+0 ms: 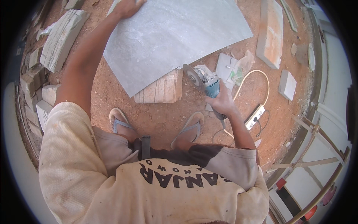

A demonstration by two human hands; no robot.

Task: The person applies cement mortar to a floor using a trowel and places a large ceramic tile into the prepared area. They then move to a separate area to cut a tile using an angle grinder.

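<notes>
A large grey tile lies tilted across a pale block on the ground before me. My left hand rests on the tile's far left part, its fingers spread on the surface and partly cut off by the picture's upper edge. My right hand is closed round the body of a teal angle grinder. The grinder's cutting disc is beside the tile's near edge, where a notch shows; I cannot tell whether they touch.
A power strip with a plugged-in cord and a pale looping cable lie at right. Clear plastic sits near a small tile piece. Blocks stand at left, and a long slab at right. My sandalled feet are close by.
</notes>
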